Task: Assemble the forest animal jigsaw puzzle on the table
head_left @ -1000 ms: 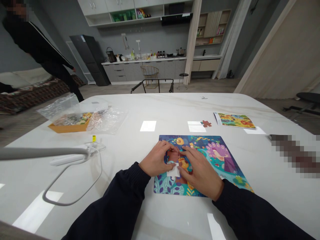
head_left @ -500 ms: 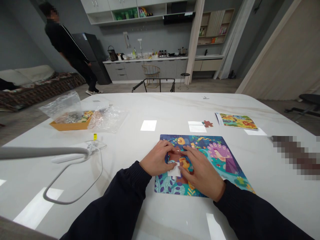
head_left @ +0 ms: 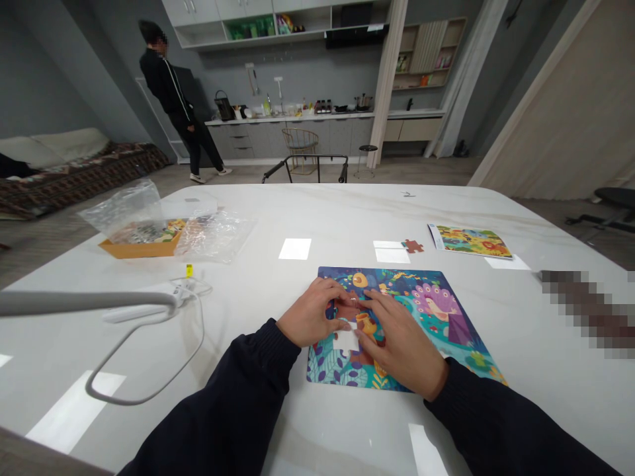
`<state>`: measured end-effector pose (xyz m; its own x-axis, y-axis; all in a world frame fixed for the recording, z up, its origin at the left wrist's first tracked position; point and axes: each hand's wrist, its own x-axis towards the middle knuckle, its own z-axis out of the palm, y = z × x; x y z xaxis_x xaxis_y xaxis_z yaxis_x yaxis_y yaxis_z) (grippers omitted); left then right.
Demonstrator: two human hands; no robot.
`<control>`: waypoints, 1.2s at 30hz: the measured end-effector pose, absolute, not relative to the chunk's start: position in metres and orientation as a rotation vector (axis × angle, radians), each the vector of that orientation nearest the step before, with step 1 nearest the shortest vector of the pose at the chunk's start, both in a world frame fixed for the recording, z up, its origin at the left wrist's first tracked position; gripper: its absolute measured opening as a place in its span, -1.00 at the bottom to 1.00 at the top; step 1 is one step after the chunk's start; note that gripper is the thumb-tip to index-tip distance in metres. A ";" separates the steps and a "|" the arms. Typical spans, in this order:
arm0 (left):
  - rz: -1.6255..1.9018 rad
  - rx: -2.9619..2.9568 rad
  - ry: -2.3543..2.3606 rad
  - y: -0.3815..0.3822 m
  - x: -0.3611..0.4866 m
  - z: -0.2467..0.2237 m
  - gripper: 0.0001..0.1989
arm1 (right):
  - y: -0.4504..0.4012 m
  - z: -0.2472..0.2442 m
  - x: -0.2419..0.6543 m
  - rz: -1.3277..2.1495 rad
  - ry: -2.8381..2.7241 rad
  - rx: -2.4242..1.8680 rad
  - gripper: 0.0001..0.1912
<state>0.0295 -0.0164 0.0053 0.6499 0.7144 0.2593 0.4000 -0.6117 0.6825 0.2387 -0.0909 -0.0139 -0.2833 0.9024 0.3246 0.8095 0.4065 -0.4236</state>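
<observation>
- As my left hand (head_left: 313, 316) and right hand (head_left: 404, 344) are curling half-open over the puzzle (head_left: 432, 317), lower centre of the frame, I cannot tell whether they are gripping a piece.
- Right of centre, a loose brown piece (head_left: 414, 246) is lying.

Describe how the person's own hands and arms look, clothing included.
The left hand and right hand are bare, with no gloves visible. The left sleeve and right sleeve are long, loose and very dark, navy or black, with gathered cuffs and no visible markings.
</observation>
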 end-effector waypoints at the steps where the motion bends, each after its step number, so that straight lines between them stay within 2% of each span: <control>1: 0.707 2.280 0.862 -0.016 0.030 0.005 -0.60 | -0.091 -0.014 0.239 0.240 -2.151 -1.453 -0.61; 9: 0.745 2.309 0.819 -0.014 0.029 0.004 -0.50 | -0.090 -0.019 0.239 0.250 -2.079 -1.433 -0.70; 27: 0.704 2.377 0.824 -0.014 0.028 0.003 -0.57 | -0.090 -0.019 0.239 0.255 -2.066 -1.413 -0.71; 36: 0.691 2.337 0.866 -0.011 0.027 -0.002 -0.54 | -0.090 -0.018 0.239 0.281 -2.078 -1.416 -0.76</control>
<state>0.0269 -0.0109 -0.0017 0.6607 0.7006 0.2697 0.4188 -0.6421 0.6422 0.2394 -0.0898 -0.0181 -0.2491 0.8997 0.3586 0.7721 0.4080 -0.4873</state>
